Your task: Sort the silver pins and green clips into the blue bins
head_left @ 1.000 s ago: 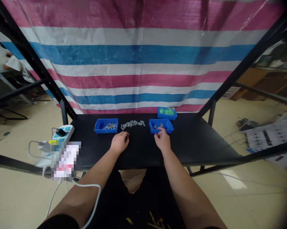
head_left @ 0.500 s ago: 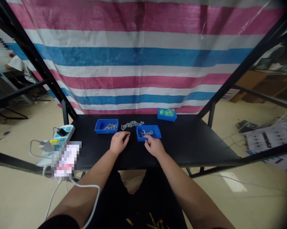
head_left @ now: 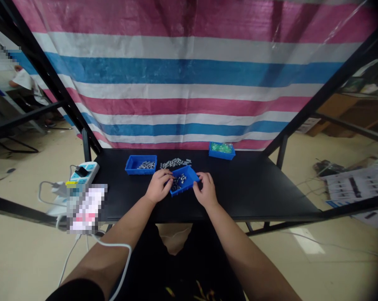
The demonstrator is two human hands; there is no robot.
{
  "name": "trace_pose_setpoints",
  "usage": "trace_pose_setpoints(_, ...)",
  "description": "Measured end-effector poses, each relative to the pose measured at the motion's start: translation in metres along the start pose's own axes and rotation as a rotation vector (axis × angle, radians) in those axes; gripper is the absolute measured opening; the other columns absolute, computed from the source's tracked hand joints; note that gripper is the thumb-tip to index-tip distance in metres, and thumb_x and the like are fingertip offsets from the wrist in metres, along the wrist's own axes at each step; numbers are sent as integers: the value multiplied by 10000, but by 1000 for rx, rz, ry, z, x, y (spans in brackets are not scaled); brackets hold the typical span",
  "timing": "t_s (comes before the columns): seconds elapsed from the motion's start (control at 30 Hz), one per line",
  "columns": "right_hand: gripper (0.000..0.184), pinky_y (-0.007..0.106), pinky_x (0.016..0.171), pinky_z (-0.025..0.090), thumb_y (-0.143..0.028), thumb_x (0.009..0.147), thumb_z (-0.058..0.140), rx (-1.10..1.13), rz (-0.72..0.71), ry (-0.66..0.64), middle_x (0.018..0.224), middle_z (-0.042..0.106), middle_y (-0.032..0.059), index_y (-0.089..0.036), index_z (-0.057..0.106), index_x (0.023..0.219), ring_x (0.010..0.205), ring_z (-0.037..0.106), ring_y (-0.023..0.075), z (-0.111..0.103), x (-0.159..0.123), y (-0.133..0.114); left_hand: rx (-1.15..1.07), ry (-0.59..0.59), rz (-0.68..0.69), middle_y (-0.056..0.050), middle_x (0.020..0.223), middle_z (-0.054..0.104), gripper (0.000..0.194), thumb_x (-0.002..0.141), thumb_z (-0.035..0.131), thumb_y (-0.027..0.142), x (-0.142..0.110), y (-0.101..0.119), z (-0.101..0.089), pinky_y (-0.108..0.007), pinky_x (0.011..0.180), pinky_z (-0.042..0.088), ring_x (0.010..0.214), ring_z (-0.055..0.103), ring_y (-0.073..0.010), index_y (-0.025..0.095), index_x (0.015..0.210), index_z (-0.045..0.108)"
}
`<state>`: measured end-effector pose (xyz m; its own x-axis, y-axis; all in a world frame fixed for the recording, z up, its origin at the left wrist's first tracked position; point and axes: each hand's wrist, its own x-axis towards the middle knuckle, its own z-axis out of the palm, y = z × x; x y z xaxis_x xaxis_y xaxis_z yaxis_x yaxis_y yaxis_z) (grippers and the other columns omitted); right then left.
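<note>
A small blue plastic tray (head_left: 189, 180) holding grey metal parts sits turned at an angle in the middle of the black table (head_left: 264, 196). My left hand (head_left: 159, 186) grips its left end, and my right hand (head_left: 207, 190) pinches its right corner. A second blue tray (head_left: 140, 164) with similar grey parts stands to the left and farther back. A loose row of grey metal parts (head_left: 175, 163) lies behind the held tray. A third blue tray (head_left: 222, 150) holding green items stands at the back edge.
A power strip (head_left: 83, 173) and a pixelated, blurred object (head_left: 86, 207) sit at the table's near left corner, with a white cable running down. Black steel frame posts flank the table. A striped tarp hangs behind it. A person (head_left: 24, 79) stands far left.
The blue tray has slid left and toward me, and it has turned at an angle. My left hand has come onto it, and my right hand has moved left with it.
</note>
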<state>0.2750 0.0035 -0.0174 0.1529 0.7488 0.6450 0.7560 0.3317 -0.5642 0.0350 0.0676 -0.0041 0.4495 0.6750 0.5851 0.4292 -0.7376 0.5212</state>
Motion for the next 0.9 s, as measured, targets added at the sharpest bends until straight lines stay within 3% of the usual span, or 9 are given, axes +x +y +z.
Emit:
trace_pose_setpoints(0.07,325,430,966,516,-299,906,564,47,36,-38,1177,578,129,-215,614,1217,1097,598,262,-1,4,1,-51,27,-44,-112,1177,634,208,925,545,273,0,1,0,-421,1065,445,1195,583,-249,219,1063,690)
trace_pose_setpoints(0.17,265,424,980,519,-328,927,572,164,33,-137,1222,592,115,-237,662,1159,1128,605,257,-2,6,2,-137,45,-108,-113,1197,602,242,909,559,281,1,-1,0,-409,1061,444,1200,568,-253,209,1125,640)
trace_pose_setpoints(0.33,243,350,787,571,-322,904,610,332,11,-210,1085,676,83,-236,654,1126,872,665,198,-5,1,0,-414,52,-321,-81,1116,671,207,882,584,307,2,-16,-1,-414,1028,446,1098,621,-252,197,1050,636)
trace_pose_setpoints(0.43,219,299,684,552,-318,910,597,414,61,-252,901,695,44,-224,619,1106,727,656,163,-7,-1,-2,-647,41,-442,-80,1104,705,169,834,624,302,2,-25,-4,-412,1041,439,1121,628,-263,186,956,642)
trace_pose_setpoints(0.6,195,255,625,506,-341,902,606,413,105,-404,703,614,-22,-223,603,1057,596,581,122,-3,0,0,-747,-5,-488,-72,1047,722,195,765,670,274,3,-30,-5,-408,1006,470,1067,656,-256,181,934,647)
trace_pose_setpoints(0.8,299,226,441,462,-424,886,553,568,423,-258,804,664,24,-205,605,1082,616,621,156,18,16,21,-728,-15,-466,-87,1030,744,110,763,639,266,3,-31,-2,-437,983,488,1052,682,-261,187,836,614)
trace_pose_setpoints(0.9,260,267,553,543,-378,885,559,492,358,-233,906,708,71,-193,679,1021,741,670,181,29,25,26,-747,-27,-458,-99,953,760,87,728,628,237,2,-33,-1,-444,931,508,1014,702,-274,190,724,555)
